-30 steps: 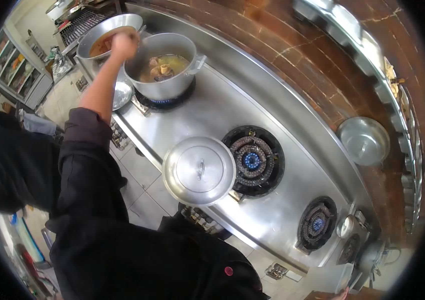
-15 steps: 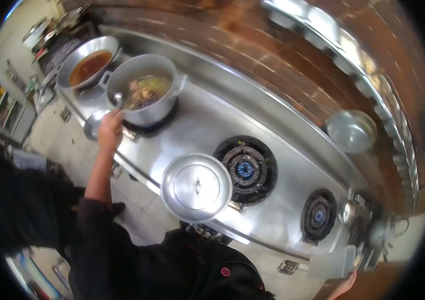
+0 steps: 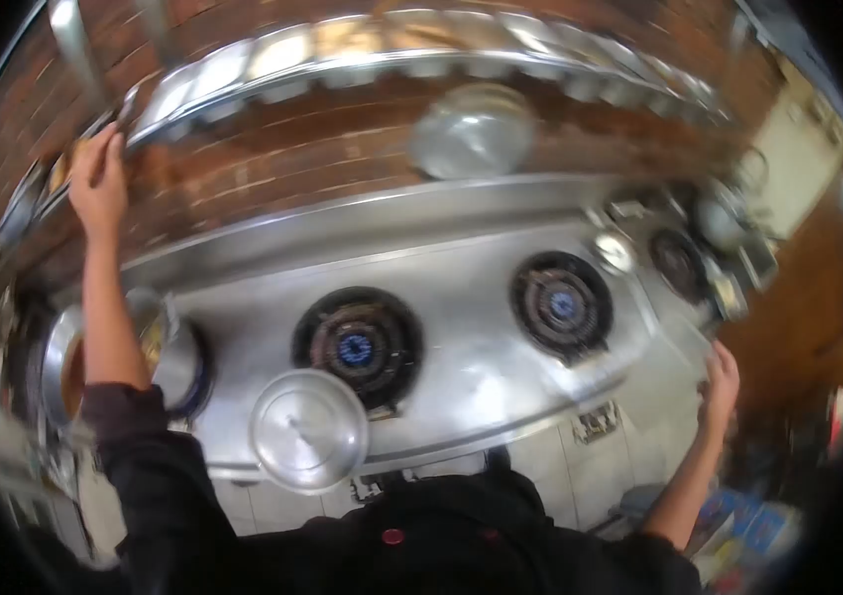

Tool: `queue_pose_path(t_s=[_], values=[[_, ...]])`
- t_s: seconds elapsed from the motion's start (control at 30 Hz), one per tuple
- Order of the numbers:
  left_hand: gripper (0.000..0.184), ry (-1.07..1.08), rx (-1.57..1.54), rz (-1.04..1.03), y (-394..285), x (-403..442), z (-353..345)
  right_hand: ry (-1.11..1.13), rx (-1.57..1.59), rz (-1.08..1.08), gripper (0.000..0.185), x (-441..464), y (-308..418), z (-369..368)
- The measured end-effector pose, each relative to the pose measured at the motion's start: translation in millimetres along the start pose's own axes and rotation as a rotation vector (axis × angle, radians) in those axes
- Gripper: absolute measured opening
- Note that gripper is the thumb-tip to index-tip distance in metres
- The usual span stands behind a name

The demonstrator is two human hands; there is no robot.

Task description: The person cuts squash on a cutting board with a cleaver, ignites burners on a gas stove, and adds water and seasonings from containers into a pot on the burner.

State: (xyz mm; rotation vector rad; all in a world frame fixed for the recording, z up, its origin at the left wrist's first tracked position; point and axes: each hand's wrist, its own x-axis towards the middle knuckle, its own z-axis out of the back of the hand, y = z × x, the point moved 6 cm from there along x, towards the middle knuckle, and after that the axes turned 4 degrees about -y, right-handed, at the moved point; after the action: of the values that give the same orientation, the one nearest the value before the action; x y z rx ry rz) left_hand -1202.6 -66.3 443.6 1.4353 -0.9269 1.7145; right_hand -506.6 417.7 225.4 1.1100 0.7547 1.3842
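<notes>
My left hand [image 3: 99, 188] is raised at the upper left, against the end of the wall rack. Its fingers are bent together beside a thin metal piece [image 3: 128, 101]; blur hides what they grip. My left forearm covers part of the big metal pot [image 3: 181, 362] and the pan of reddish-brown liquid [image 3: 64, 347]. At the right, my right hand [image 3: 721, 385] has curled fingers on the edge of a see-through plastic container [image 3: 681, 342], which is faint against the stove edge. A round metal lid [image 3: 309, 431] lies at the stove's front edge, close to a lit burner [image 3: 356, 347].
Another lit burner [image 3: 561, 302] stands farther right on the steel stove top [image 3: 461, 288]. Several metal containers fill the wall rack [image 3: 342, 59]. Below it a large metal bowl [image 3: 473, 131] leans on the brick wall. A small round tin [image 3: 615, 253] stands near the right end.
My left hand has left the spoon or ladle handle at the pot and risen to the wall rack. The view has swung right; my right hand with the container shows more fully.
</notes>
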Motion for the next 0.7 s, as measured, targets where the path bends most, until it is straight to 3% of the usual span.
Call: queue_pose_path(t_s=[0.03, 0.1, 0.17, 0.2, 0.23, 0.27, 0.3, 0.33, 0.37, 0.4, 0.43, 0.47, 0.53, 0.6, 0.63, 0.7], values=[[0.023, 0.063, 0.08, -0.012, 26, 7, -33, 0.055, -0.04, -0.012, 0.042, 9, -2, 6], [0.033, 0.373, 0.171, 0.302, 93, 5, -95, 0.082, -0.042, 0.011, 0.046, 29, 7, 10], [0.052, 0.499, 0.051, 0.284, 155, 1, -125, 0.163, -0.07, 0.071, 0.041, 71, -10, 20], [0.059, 0.476, 0.211, 0.159, 182, 6, -120, 0.136, -0.073, 0.048, 0.041, 94, -17, 30], [0.059, 0.495, 0.206, 0.136, 117, 7, -94, 0.246, -0.208, 0.105, 0.034, 114, -19, 33], [0.059, 0.406, 0.606, 0.129, 92, 3, -70, 0.366, -0.34, 0.16, 0.027, 135, -19, 31], [0.061, 0.433, 0.527, 0.007, 52, -6, -52, 0.364, -0.339, 0.149, 0.027, 166, -17, 34], [0.061, 0.265, 0.598, -0.086, 6, -23, -38, 0.393, -0.546, 0.273, 0.017, 188, -12, 35], [0.064, 0.224, 0.624, -0.042, 3, -45, -28, 0.428, -0.762, 0.39, 0.009, 205, -5, 36], [0.058, 0.278, 0.674, 0.264, 14, -78, -18, 0.387, -0.76, 0.382, 0.007, 226, 14, 40], [0.058, 0.291, 0.683, 0.299, -2, -112, -17, 0.343, -0.824, 0.455, 0.015, 248, 34, 48], [0.055, 0.352, 0.534, 0.379, -25, -142, -20, 0.155, -0.725, 0.747, 0.015, 283, 40, 68], [0.052, 0.393, 0.384, 0.45, -69, -174, -33, 0.044, -0.89, 0.621, 0.01, 336, 92, 92], [0.047, 0.423, 0.338, 0.448, -112, -201, -50, -0.2, -0.771, 0.986, 0.02, 391, 139, 125], [0.047, 0.418, 0.332, 0.458, -130, -208, -58, -0.321, -0.801, 0.938, 0.028, 414, 163, 138], [0.044, 0.403, 0.29, 0.528, -155, -225, -75, -0.499, -0.889, 1.127, 0.033, 457, 205, 154]])
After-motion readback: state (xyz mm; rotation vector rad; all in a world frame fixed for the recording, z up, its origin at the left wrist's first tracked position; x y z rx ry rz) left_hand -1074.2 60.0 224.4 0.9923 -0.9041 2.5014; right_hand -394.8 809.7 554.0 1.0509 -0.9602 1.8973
